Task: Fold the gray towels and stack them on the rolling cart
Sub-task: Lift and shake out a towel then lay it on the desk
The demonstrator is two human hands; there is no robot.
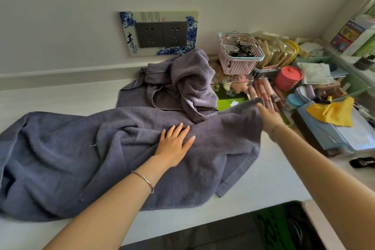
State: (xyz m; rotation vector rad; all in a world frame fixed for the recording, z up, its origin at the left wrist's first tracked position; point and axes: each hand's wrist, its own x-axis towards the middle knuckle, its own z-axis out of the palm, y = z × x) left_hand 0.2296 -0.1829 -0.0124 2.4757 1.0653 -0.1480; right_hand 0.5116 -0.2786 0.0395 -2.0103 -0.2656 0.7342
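Gray towel (81,148) rumpled on worktop (263,178), left grip (174,144) released, flat on its middle, right grip (269,116) at its far corner, grasp unclear, second towel (182,81) heaped behind it

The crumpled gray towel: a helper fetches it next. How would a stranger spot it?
Find the blue-flowered socket plate on the wall. Just below it sits the crumpled gray towel, heaped up, unlike the spread-out towel under the left hand.

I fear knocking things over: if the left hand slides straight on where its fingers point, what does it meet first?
Likely the crumpled towel heap, just beyond the spread towel that the left hand presses.
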